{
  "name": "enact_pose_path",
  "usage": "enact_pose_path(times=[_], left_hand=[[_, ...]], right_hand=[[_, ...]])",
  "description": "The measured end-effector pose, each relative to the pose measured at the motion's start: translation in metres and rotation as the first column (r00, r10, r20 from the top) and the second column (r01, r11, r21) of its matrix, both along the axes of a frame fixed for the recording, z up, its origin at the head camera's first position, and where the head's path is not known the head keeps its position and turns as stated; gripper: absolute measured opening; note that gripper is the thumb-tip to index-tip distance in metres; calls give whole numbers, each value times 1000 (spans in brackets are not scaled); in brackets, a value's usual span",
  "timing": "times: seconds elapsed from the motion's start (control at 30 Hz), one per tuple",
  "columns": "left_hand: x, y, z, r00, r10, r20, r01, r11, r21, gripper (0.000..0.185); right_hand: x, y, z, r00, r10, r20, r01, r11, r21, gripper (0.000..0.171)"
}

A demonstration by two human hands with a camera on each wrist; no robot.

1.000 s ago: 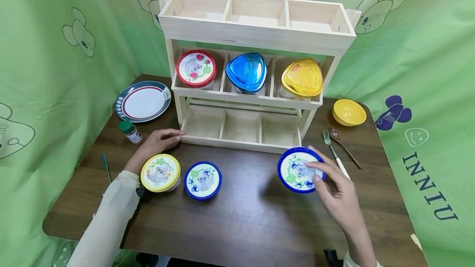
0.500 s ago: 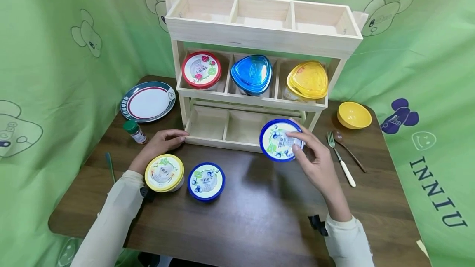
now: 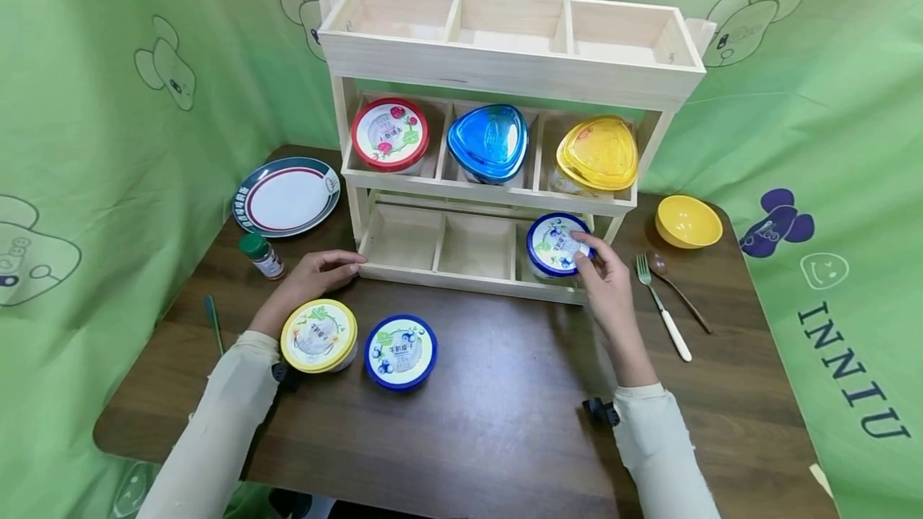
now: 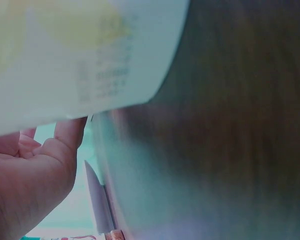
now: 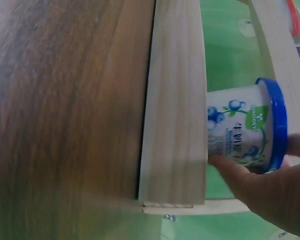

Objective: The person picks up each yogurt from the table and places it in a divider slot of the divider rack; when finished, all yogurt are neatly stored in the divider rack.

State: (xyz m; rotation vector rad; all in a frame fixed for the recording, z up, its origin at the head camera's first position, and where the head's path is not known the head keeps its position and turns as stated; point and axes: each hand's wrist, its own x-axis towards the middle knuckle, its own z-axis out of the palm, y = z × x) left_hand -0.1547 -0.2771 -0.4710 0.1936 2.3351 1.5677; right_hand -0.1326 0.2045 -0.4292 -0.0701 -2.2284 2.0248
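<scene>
My right hand [image 3: 582, 253] grips a blue-lidded yogurt cup [image 3: 554, 244] by its lid and side, inside the lower right compartment of the wooden rack [image 3: 461, 279]. In the right wrist view the cup [image 5: 242, 131] stands behind the rack's front rail [image 5: 174, 115], with my thumb [image 5: 240, 181] on its side. The left hand [image 3: 335, 267] lies relaxed on the table, fingertips against the rack's lower left corner, holding nothing. A yellow-lidded cup [image 3: 319, 335] and a second blue-lidded cup [image 3: 400, 351] stand just in front of it. The left wrist view shows the yellow cup's side [image 4: 80, 55] close up.
The middle shelf holds a red-lidded cup [image 3: 389, 133], a blue triangular box [image 3: 489, 141] and a yellow triangular box [image 3: 597, 154]. A plate [image 3: 286, 195], spice jar [image 3: 260, 255] and green-handled knife [image 3: 211, 323] lie left. Fork [image 3: 662, 307], spoon [image 3: 678, 288] and yellow bowl [image 3: 688, 222] lie right.
My right hand has carried the blue-lidded cup from the table's front right up and forward into the rack's lower right compartment. The left hand has stayed put.
</scene>
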Motion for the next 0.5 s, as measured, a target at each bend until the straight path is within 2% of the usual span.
enact_pose_path(times=[0.03, 0.07, 0.1, 0.17, 0.2, 0.23, 0.27, 0.33, 0.43, 0.5], left_hand=[[0, -1, -1, 1000, -5, -5, 5, 1000, 7, 38], [-3, -5, -8, 1000, -9, -11, 9, 999, 31, 36], [-4, -7, -11, 1000, -10, -16, 10, 999, 36, 35], [-4, -8, -11, 1000, -13, -23, 14, 1000, 26, 36], [-1, -4, -5, 1000, -4, -17, 4, 1000, -1, 38], [-1, -3, -4, 1000, 2, -16, -3, 1000, -11, 38], [0, -2, -3, 1000, 12, -11, -12, 1000, -21, 38], [4, 4, 7, 1000, 23, 5, -23, 998, -60, 41], [4, 7, 10, 999, 37, 31, -35, 997, -72, 41], [4, 8, 11, 999, 39, 37, -36, 997, -68, 41]], right_hand=[[-2, -1, -2, 1000, 1, 25, -1, 1000, -4, 36], [-3, -2, -3, 999, 7, 52, -7, 1000, -6, 36], [-5, -3, -5, 997, 21, 72, -22, 1000, 6, 37], [-7, -4, -6, 994, 59, 89, -64, 996, 55, 37], [-7, -5, -6, 993, 76, 88, -84, 993, 87, 37], [-8, -5, -6, 993, 91, 79, -100, 987, 124, 38], [-8, -5, -5, 993, 98, 63, -107, 980, 170, 38], [-7, -5, -3, 996, 92, 20, -94, 958, 270, 38], [-3, -2, 1, 998, 48, -38, -29, 914, 404, 38], [2, 2, 5, 998, 18, -56, 10, 888, 460, 38]])
